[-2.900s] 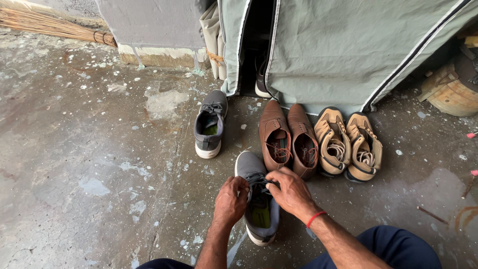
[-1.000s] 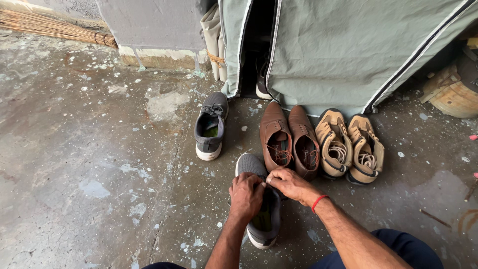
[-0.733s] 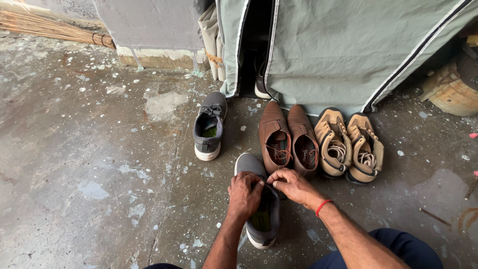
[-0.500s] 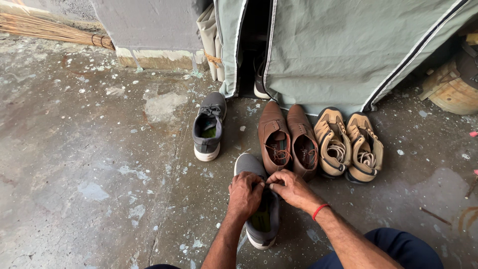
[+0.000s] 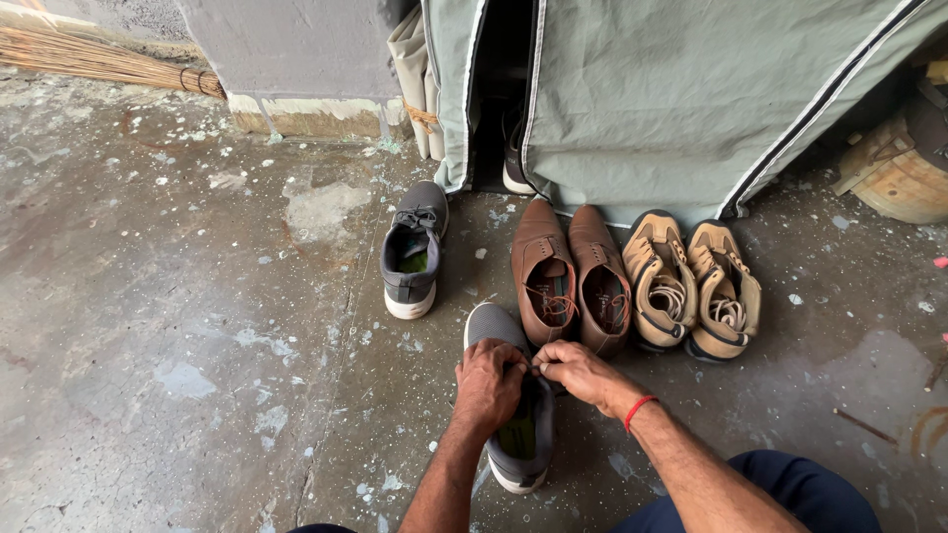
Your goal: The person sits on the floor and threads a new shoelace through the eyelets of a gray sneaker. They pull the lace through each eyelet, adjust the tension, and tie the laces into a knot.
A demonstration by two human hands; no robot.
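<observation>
Grey knit mesh with a white rubber sole makes up the sneaker (image 5: 513,400) under both hands, on rough, paint-flecked concrete floor (image 5: 178,326). Left hand (image 5: 489,385) and right hand (image 5: 578,370) meet over its laces, fingertips pinched tight on them; the shoe's throat sits directly beneath the grip. Its long axis runs away from the person, toe forward, heel nearest. Beyond the grip stand 1 matching grey sneaker (image 5: 413,249), 2 smooth brown leather shoes (image 5: 571,276) and 2 tan boots (image 5: 691,284).

The left hand (image 5: 491,385) and right hand (image 5: 578,373) hide the grey sneaker's (image 5: 520,449) laces, the dark shoe (image 5: 513,158) sits half-hidden inside the fabric cover (image 5: 671,99), and the wooden barrel (image 5: 904,178) is cut off at right.
</observation>
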